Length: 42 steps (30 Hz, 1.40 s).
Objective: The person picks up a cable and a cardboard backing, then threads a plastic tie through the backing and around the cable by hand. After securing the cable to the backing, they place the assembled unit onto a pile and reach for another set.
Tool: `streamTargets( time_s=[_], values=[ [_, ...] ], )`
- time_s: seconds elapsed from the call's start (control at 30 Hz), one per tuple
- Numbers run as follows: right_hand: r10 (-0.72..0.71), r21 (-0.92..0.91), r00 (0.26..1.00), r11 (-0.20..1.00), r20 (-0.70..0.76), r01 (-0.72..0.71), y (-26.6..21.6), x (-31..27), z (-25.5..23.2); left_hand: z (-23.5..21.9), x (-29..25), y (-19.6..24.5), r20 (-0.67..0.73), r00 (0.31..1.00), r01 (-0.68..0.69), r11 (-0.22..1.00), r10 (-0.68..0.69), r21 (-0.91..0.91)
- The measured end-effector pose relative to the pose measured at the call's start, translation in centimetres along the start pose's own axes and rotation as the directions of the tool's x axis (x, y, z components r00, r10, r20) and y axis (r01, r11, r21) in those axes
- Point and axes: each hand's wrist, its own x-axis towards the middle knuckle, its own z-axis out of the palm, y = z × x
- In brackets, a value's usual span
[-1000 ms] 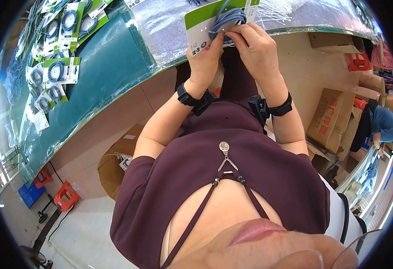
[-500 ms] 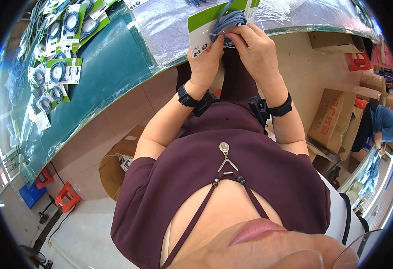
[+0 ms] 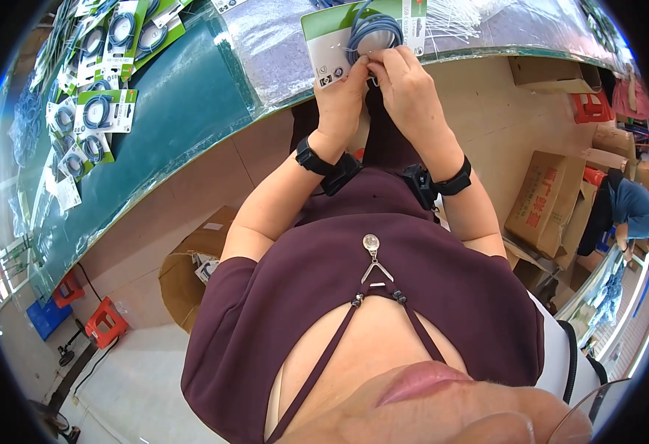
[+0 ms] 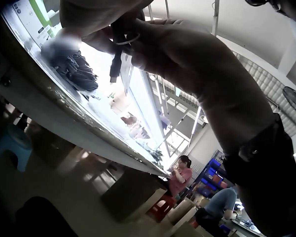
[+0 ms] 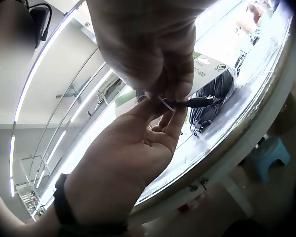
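Note:
In the head view a coil of blue-grey cable (image 3: 375, 33) lies against a green-and-white packaging card (image 3: 326, 46) at the table's front edge. My left hand (image 3: 340, 105) grips the card and cable at the lower edge. Thumb and fingers of my right hand (image 3: 412, 95) pinch beside the left fingertips, under the coil. A thin white tie (image 5: 166, 103) loops round the cable between both hands' fingertips in the right wrist view. Close by, a dark cable connector (image 5: 201, 102) sticks out past the fingers. The left wrist view shows the connector (image 4: 116, 66) hanging below them.
Carded cables (image 3: 96, 112) are heaped on the green table (image 3: 184, 111) at left. White cable ties (image 3: 450, 18) lie at the back right. Cardboard boxes (image 3: 545, 198) and red stools (image 3: 106, 323) stand on the floor. Dark cable bundles (image 4: 74, 69) rest on the tabletop; other people sit farther off.
My right hand has shifted a little left and down, closer to the left fingertips. The card has tilted flatter, and the coil shows as a rounder loop.

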Motion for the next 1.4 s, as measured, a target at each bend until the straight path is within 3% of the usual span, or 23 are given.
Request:
streamTargets(
  time_s=[0.13,0.37,0.83,0.93,1.1,1.2,1.23,1.33,1.4],
  values=[
    [0.018,0.057,1.0,0.998,0.012,-0.019,-0.8,-0.1,-0.5,0.3,-0.1,0.4,-0.027,1.0,-0.017,1.0,0.016,-0.015],
    [-0.031,-0.122,0.997,0.992,-0.066,0.023,0.2,0.4,-1.0,-0.5,-0.4,0.4,0.028,1.0,0.003,0.997,-0.006,0.076],
    [-0.079,-0.196,0.994,0.979,-0.079,0.062,-0.1,0.6,-1.1,-0.5,-0.5,0.5,0.042,0.996,-0.079,0.996,0.077,0.05],
    [-0.076,-0.202,0.995,0.977,-0.068,0.061,0.0,0.6,-1.1,-0.6,-0.6,0.8,0.079,0.987,-0.153,0.963,0.139,0.222],
    [-0.075,-0.188,0.995,0.98,-0.073,0.06,-0.2,0.6,-1.2,-1.2,-0.5,0.0,0.117,0.976,-0.215,0.909,0.185,0.358],
    [-0.062,-0.176,0.996,0.983,-0.065,0.05,-0.7,0.5,-1.5,-1.9,0.1,-0.8,0.259,0.866,-0.497,0.682,0.428,0.537],
    [-0.037,-0.123,0.997,0.992,-0.072,0.028,-0.8,0.3,-1.7,-1.8,0.3,-0.4,0.256,0.865,-0.499,0.681,0.432,0.536],
    [-0.003,-0.015,0.997,1.0,-0.072,0.002,-1.1,-0.1,-1.7,-1.5,0.5,1.4,0.473,0.577,-0.808,0.381,0.666,0.449],
    [-0.002,0.096,0.985,0.995,-0.171,0.019,-1.2,-0.4,-1.6,-0.7,-0.2,2.6,0.487,0.545,-0.832,0.367,0.682,0.416]
  ],
)
